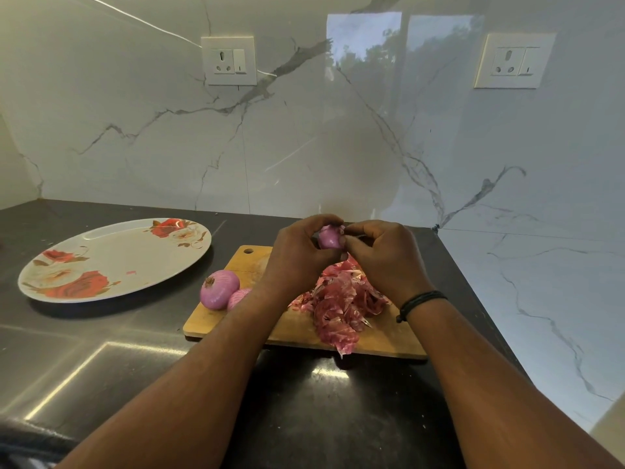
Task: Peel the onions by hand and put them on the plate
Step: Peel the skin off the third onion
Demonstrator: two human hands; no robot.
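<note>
One view only, head-worn, wide-angle, so nothing is shared with a second camera. It looks forward and down over a dark counter (101,350) toward a marble wall (304,130). Both forearms enter from the bottom edge; the hands sit just below centre, close to the lens. The board (304,328) is near, mid-frame; the plate (111,262) is left. The wall fills the upper half.

Soft daylight, moderately dim and greenish in cast. The glossy marble wall (304,137) carries a bright window reflection with tree silhouettes at upper centre. Streaked glare marks the dark desk (101,360) at lower left and below the cutting board (294,330). The plate (111,258) casts a soft shadow towards the viewer. Wide-angle distortion bends wall lines near the edges; detail is slightly soft.
</note>
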